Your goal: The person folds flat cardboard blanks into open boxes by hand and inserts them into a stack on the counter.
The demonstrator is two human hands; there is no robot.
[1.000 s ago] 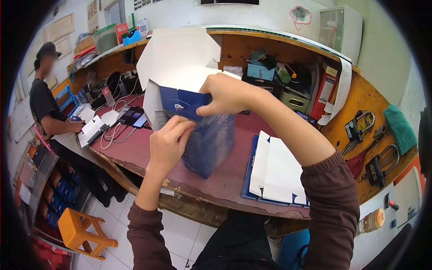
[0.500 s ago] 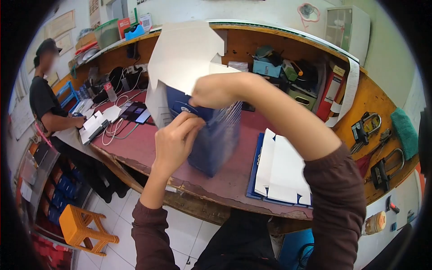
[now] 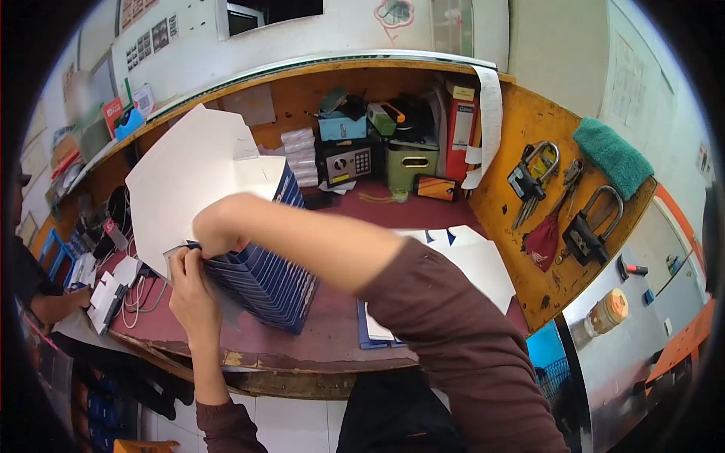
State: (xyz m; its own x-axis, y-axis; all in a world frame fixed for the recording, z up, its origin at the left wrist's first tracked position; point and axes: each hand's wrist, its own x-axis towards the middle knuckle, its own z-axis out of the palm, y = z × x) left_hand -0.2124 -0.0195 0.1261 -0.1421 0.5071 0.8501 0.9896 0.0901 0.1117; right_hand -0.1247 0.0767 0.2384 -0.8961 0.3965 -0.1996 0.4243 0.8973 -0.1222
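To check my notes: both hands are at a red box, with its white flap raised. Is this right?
Not red: the head view shows a blue box. The left hand and right hand are indeed at it, its white flap raised.

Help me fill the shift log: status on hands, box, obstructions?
Left hand pinching blue-striped box near its rim. Right hand at opening, grip unclear. Box standing on table, white flap up. Right forearm partly blocks view.

The right arm (image 3: 362, 253) slants leftward across the front, the right hand (image 3: 220, 224) curled downward, its fingertips hidden. The left forearm (image 3: 208, 368) stands nearly upright, the left hand (image 3: 192, 293) pinched together just beside the right hand.
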